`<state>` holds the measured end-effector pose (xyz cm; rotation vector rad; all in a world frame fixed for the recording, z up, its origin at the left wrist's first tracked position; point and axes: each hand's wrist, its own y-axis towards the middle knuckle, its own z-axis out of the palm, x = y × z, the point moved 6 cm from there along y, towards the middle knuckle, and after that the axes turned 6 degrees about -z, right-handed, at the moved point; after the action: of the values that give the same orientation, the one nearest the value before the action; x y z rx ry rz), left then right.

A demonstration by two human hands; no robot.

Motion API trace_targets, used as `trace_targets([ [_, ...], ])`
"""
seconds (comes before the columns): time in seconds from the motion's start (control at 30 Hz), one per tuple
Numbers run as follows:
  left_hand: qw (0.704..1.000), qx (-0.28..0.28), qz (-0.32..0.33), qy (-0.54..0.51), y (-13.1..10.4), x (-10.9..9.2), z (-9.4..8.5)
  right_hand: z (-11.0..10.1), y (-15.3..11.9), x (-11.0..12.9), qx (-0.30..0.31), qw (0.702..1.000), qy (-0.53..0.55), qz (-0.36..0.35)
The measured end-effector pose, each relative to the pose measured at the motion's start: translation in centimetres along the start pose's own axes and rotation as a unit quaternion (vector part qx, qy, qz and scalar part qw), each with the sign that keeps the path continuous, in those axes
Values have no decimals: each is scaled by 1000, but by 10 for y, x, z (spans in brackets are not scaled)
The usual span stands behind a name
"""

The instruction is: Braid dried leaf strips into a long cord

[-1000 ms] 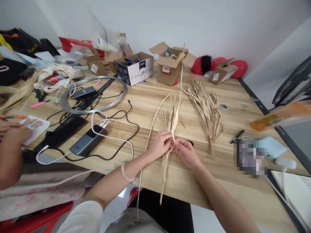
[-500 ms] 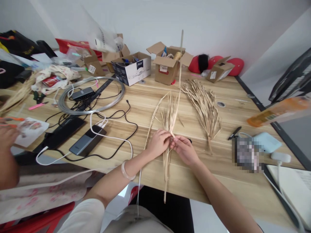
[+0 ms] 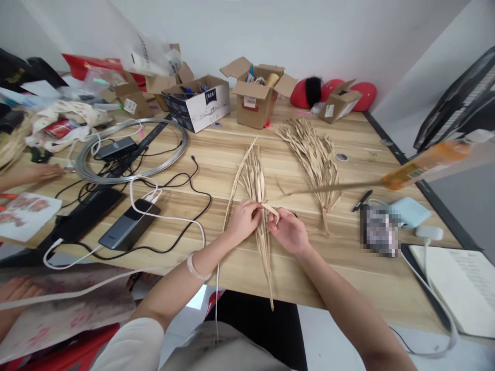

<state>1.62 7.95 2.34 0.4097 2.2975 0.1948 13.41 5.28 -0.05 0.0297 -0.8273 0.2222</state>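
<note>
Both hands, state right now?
Left hand: closed, holding the dried-leaf bundle.
Right hand: partly curled at the pale strip; whether it grips, cannot tell.

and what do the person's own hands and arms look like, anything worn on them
The left hand and right hand are ungloved. A smooth, pale bangle circles the left wrist; none shows on the right. A white sleeve ends near the left elbow; no right sleeve is in view.
</note>
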Motion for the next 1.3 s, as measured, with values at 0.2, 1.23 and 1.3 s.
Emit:
trace_targets([
  [0.2,1000,6,22,-3,-1,-3,2,-1,2,-5,-7,998,-50,25],
  [1.23,983,66,-145,-90,8,22,10,6,-4,18,83,979,-159,-99],
  [1.3,978,71,-167,-101,9,26,11,13,-9,26,148,967,-159,-135],
])
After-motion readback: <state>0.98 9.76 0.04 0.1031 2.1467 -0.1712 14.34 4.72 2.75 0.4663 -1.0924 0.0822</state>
